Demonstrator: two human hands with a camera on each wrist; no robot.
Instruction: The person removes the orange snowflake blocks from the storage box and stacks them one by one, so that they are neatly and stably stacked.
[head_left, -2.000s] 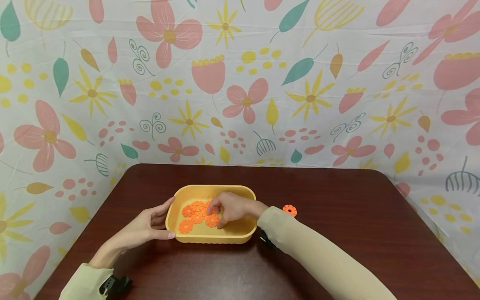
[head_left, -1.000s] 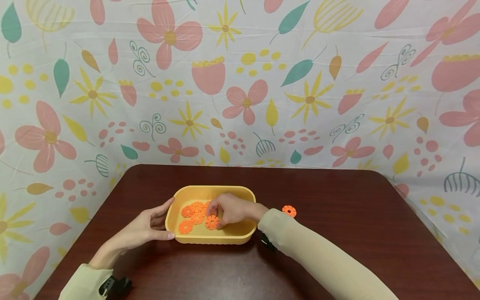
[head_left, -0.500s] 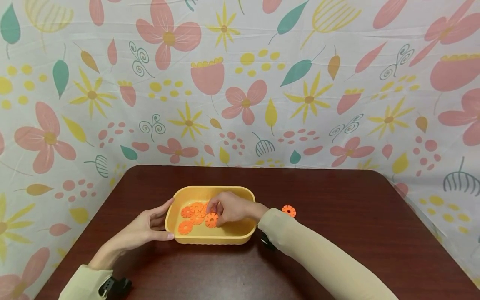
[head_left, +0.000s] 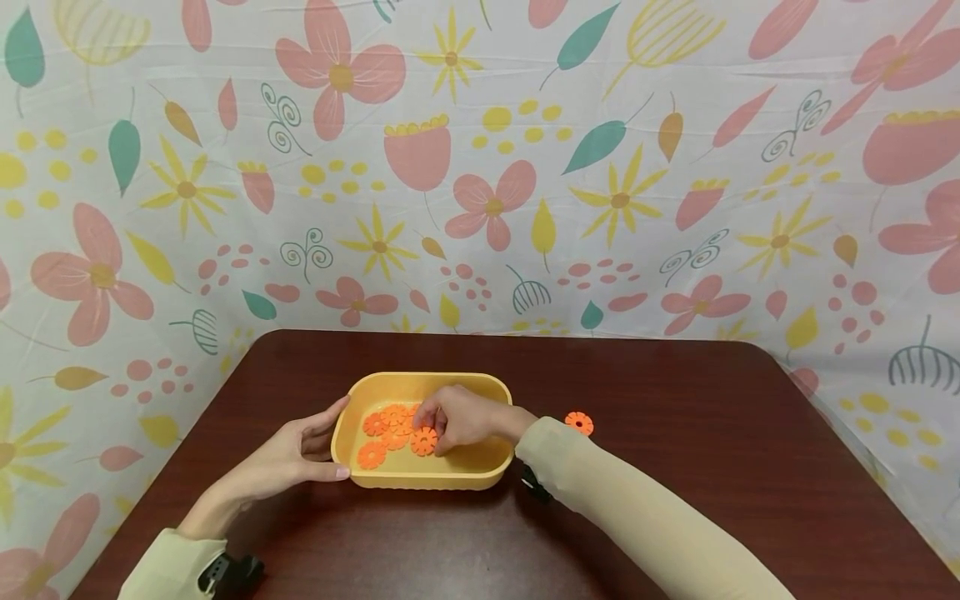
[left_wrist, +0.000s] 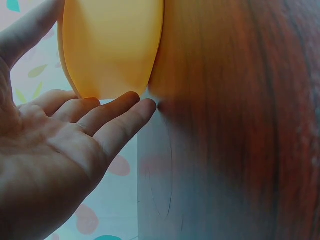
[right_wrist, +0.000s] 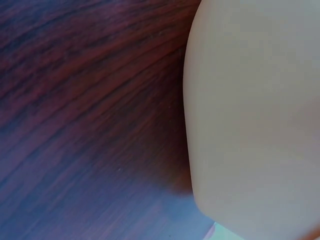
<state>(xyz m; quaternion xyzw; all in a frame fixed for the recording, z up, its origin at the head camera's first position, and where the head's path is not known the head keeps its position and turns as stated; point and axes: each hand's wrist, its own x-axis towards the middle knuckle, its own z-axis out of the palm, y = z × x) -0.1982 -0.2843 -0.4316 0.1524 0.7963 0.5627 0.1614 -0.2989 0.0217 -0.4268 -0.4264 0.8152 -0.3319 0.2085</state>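
Change is small here: compared with two seconds ago, both hands and the yellow tray [head_left: 472, 481] keep nearly the same places, but the orange disc [head_left: 424, 442] beside the right thumb seems tipped up a little more. I judge that the right hand [head_left: 467, 417] has got one piece apart from the others and is securing its hold.

This disc is inside the tray, near the middle. Being round, it has no long axis; its flat face is turned toward the head camera. The tray's long axis runs from left to right, about parallel to the far edge of the surface [head_left: 675, 392].

The right fingers are curled and appear to pinch the disc at its edge. The left hand [head_left: 281, 454] has its fingers spread, touching the tray's left end. Other discs [head_left: 394, 414] lie overlapping in the left half, and a lone disc [head_left: 579, 423] lies outside, near the right sleeve [head_left: 622, 483].
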